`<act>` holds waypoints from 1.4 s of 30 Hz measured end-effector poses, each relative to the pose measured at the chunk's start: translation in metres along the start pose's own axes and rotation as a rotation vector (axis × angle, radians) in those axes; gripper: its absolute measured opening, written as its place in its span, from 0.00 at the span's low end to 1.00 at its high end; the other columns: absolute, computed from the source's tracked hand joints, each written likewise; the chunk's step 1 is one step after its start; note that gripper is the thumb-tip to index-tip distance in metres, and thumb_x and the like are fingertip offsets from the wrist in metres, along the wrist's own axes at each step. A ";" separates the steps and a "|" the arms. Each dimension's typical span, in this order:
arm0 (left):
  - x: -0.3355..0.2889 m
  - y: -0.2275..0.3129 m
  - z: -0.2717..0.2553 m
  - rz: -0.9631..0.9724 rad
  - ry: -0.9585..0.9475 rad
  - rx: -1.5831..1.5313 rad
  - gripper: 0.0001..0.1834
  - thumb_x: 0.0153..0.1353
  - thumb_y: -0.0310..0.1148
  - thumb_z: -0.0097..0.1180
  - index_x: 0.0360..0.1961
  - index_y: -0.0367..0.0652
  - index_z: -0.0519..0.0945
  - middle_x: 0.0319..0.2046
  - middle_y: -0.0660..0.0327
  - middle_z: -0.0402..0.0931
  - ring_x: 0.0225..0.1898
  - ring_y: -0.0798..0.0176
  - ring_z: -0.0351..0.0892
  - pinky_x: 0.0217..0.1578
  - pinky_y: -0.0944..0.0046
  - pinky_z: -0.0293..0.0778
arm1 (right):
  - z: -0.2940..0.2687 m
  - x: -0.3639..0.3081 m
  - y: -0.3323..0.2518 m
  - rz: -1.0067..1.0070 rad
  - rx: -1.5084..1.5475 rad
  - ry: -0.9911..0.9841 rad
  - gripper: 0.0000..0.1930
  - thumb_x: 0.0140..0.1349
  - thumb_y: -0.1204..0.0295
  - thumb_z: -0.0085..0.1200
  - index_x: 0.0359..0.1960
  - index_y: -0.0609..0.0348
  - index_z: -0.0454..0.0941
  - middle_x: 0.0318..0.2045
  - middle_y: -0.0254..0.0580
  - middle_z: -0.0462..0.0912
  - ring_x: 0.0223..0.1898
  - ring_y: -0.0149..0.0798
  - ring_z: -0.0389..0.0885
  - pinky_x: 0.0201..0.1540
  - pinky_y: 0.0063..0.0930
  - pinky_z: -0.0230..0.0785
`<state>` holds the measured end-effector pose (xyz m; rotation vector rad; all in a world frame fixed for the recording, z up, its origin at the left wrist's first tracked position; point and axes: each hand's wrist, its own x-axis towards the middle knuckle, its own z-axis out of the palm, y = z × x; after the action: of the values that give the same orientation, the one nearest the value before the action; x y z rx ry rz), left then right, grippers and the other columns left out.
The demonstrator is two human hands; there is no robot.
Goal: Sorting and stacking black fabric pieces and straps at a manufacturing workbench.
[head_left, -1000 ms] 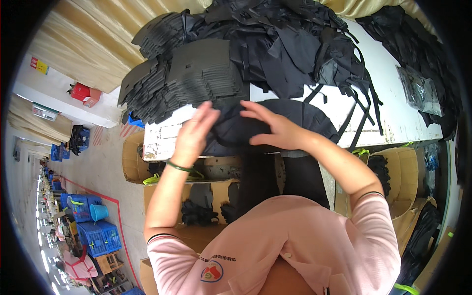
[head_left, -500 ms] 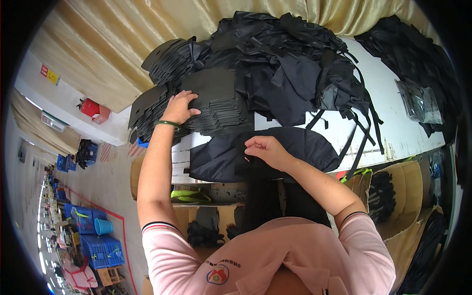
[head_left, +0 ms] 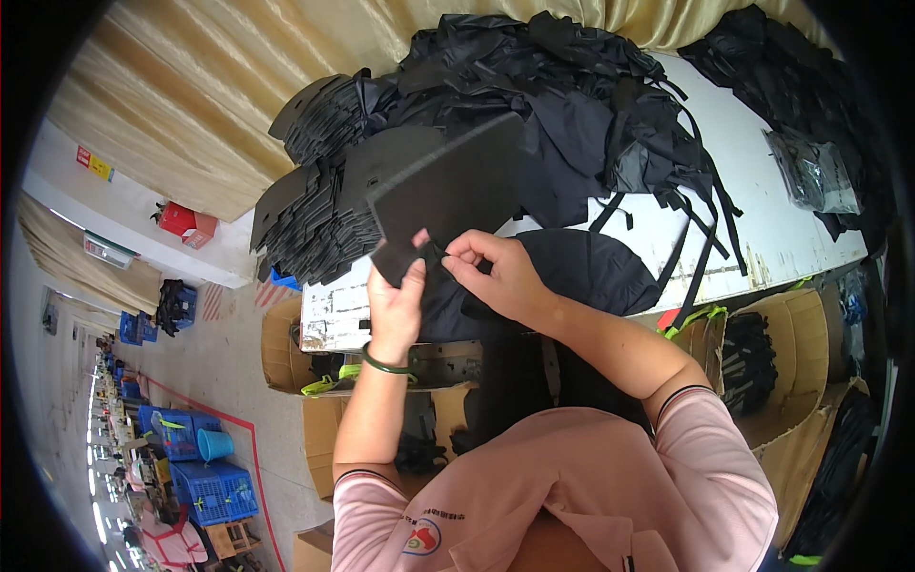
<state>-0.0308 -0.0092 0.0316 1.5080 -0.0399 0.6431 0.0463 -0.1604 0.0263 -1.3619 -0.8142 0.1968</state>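
My left hand (head_left: pixel 394 303) grips the lower corner of a stiff black panel (head_left: pixel 462 186), its thumb on the near side. The panel is tilted up above the table, and a patch of skin colour shows through a small opening near its lower edge. My right hand (head_left: pixel 503 278) is pinched close beside the left thumb, at a small bit of dark material I cannot clearly make out. Under and beside the right hand lies a dark fabric piece (head_left: pixel 600 267) with a rounded end. Behind my left hand, similar panels stand in a fanned stack (head_left: pixel 319 214).
A heap of black fabric (head_left: pixel 562 124) with trailing straps covers the back of the white table (head_left: pixel 753 253). A clear plastic packet (head_left: pixel 810 172) and more black fabric (head_left: pixel 762 71) lie at right. Cardboard boxes (head_left: pixel 796 353) stand below the table edge. A beige curtain (head_left: pixel 181 105) hangs behind.
My left hand has taken a black panel off the stack and brought it nearer, toward the right. My right hand has moved slightly left and down to meet it.
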 end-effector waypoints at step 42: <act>-0.076 -0.056 -0.164 -0.192 0.823 0.053 0.17 0.61 0.21 0.56 0.53 0.36 0.77 0.46 0.57 0.79 0.38 0.71 0.79 0.34 0.75 0.79 | -0.195 -0.124 0.077 0.850 -0.274 0.116 0.15 0.58 0.76 0.60 0.44 0.59 0.69 0.21 0.31 0.73 0.17 0.25 0.69 0.17 0.21 0.65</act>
<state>-0.1302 0.1184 -0.0657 1.1814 0.7442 1.0654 0.1023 -0.3657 -0.0920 -1.9026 -0.1202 0.6761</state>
